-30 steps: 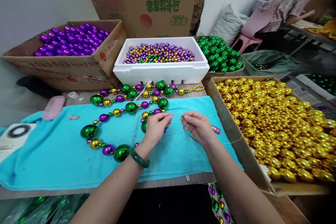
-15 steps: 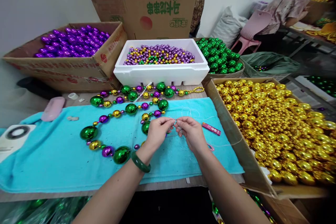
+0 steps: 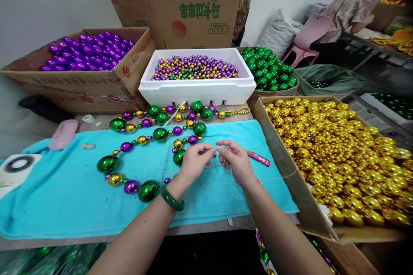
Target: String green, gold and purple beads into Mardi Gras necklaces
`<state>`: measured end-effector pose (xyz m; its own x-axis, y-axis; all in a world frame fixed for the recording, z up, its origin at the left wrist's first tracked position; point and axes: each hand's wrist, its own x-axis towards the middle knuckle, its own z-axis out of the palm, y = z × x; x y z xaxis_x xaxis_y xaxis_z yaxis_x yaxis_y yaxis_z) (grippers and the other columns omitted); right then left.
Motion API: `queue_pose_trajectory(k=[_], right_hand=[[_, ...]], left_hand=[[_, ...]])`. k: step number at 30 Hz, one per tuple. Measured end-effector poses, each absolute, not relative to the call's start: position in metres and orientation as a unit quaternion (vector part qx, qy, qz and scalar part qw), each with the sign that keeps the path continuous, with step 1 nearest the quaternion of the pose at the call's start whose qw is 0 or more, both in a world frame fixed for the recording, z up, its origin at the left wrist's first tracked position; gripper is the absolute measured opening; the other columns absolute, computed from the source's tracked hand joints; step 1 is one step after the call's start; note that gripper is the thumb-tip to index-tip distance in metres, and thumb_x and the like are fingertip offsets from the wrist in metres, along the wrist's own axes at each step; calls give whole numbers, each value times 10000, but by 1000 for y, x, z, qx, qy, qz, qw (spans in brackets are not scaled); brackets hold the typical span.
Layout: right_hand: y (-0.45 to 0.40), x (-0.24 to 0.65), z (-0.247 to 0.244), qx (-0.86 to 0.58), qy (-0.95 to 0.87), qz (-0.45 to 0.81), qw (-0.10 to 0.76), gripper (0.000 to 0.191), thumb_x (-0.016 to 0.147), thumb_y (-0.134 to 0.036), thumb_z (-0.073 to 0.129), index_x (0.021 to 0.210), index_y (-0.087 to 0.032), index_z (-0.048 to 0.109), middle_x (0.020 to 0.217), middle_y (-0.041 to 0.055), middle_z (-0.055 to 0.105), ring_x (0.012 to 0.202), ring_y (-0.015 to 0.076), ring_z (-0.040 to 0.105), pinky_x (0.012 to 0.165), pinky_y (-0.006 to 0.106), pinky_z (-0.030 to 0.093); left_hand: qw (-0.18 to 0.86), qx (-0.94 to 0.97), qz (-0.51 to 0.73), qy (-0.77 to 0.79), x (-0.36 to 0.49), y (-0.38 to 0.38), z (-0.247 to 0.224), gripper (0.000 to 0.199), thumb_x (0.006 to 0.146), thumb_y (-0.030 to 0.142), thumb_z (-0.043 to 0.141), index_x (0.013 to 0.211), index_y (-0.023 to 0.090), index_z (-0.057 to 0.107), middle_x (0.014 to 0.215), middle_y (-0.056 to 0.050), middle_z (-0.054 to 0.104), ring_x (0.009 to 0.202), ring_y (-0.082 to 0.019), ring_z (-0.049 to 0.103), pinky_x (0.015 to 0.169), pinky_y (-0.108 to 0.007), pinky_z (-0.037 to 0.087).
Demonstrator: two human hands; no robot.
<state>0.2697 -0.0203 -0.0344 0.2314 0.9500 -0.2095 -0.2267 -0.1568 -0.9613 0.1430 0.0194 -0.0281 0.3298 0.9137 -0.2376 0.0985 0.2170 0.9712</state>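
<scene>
Left fingers pinch thread, right fingers unclear; the white box holds mixed beads.

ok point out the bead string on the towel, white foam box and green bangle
Bead string (image 3: 108,164): head view, on its leftmost large green bead
White foam box (image 3: 196,92): head view, on its front wall
Green bangle (image 3: 171,200): head view, on its band

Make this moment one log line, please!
left hand and right hand: fingertips close together, grip unclear | bead string: on blue towel, partly behind left hand | pale thread: on towel near right hand
</scene>
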Motion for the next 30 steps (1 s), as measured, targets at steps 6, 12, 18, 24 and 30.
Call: queue_pose_trajectory(k=[6, 12, 18, 24, 30], right_hand=[[-18, 266, -38, -548, -308, 524, 575, 243, 640, -383, 693, 695, -166, 597, 436, -54, 490, 385, 63, 388, 383, 188, 276], [-20, 262, -44, -548, -291, 512, 594, 225, 671, -378, 679, 705, -171, 599, 467, -52, 487, 417, 67, 401, 405, 187, 291], [-20, 259, -43, -557, -296, 509, 585, 252, 688, -417, 651, 735, -177, 592, 477, -52, 479, 411, 75, 390, 404, 201, 291], [-33, 260, -46, -639, -502, 363, 455, 125, 764, -291, 572, 722, -189, 631, 687, 25, 638, 629, 153, 558, 608, 277, 416], [-30, 275, -17, -573, -702, 269, 325, 183, 827, -194, 504, 841, -224, 684, 831, 39, 664, 782, 174, 590, 711, 285, 414]], left_hand=[[663, 516, 317, 440, 143, 17, -28, 235, 678, 366, 657, 732, 138, 644, 621, -15, 605, 558, -119, 565, 470, -220, 467], [680, 480, 332, 444, 143, 17, -31, 257, 648, 374, 687, 731, 134, 645, 562, 8, 552, 536, -100, 521, 472, -206, 401], [661, 469, 345, 473, 144, 19, -35, 293, 638, 422, 693, 686, 138, 639, 558, 16, 538, 515, -78, 452, 482, -202, 338], [584, 515, 374, 504, 139, 28, -40, 243, 694, 390, 628, 696, 147, 631, 600, 7, 566, 544, -98, 467, 532, -223, 367], [451, 746, 270, 409, 128, 38, -35, 147, 709, 245, 599, 584, 178, 638, 616, -3, 588, 638, -132, 513, 619, -243, 381]])
